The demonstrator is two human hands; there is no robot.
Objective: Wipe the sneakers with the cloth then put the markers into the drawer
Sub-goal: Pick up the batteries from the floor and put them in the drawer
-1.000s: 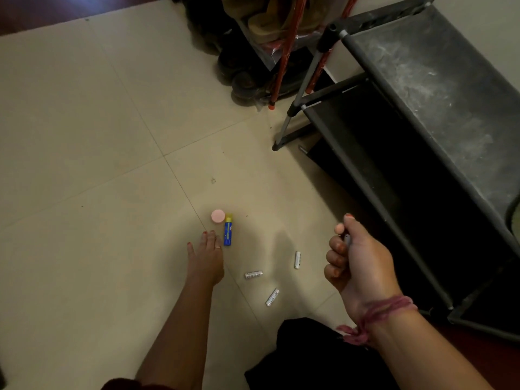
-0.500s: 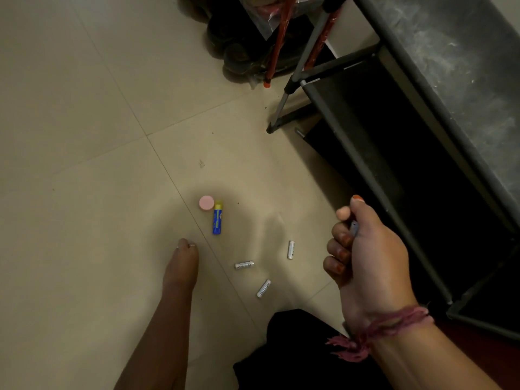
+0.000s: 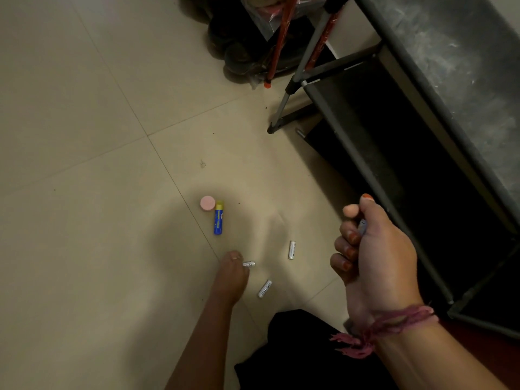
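**Marker pickup in progress, left hand just reaching the next one**

So going by the scene, the person looks to be in the second half of the task, gathering small silver markers off the tiled floor (image 3: 84,136). No sneakers or cloth clearly in sight, and no obvious drawer either; the dark shelf rack (image 3: 422,164) on the right is the only furniture showing.

The left hand (image 3: 229,277) is down at floor level with its fingers bunched together, tips right at one end of a silver marker (image 3: 249,264). Whether it's actually pinched is impossible to tell. That one lies roughly left-to-right. The right hand (image 3: 368,254) is curled into a loose fist, raised, with a pale cylinder end (image 3: 362,227) peeking out near the thumb, probably a marker it's holding.

Two more lie loose: the upright marker (image 3: 291,249) has its long axis running straight away from the person, and the slanted marker (image 3: 265,288) lies diagonal, far end tipped to the right. A blue tube (image 3: 218,220) and pink cap (image 3: 208,203) sit just beyond, touching.

Next move probably needs a fingertip pinch across that short barrel, since it could roll away.
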